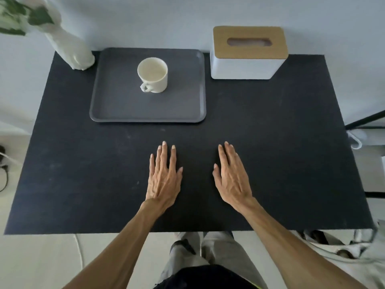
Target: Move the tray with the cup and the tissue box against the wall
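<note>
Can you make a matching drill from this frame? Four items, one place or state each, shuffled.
Items:
1. cup
2. tissue box
3. white vase
4. hands: left hand, right hand

Places or states:
A. far left corner of the black table, holding leaves
B. flat and open on the table's near half, holding nothing
C. upright on the grey tray, handle toward the person
D. far right, by the wall, wooden lid with a slot

Pairs: 1-C, 2-D, 3-A, 4-B
</note>
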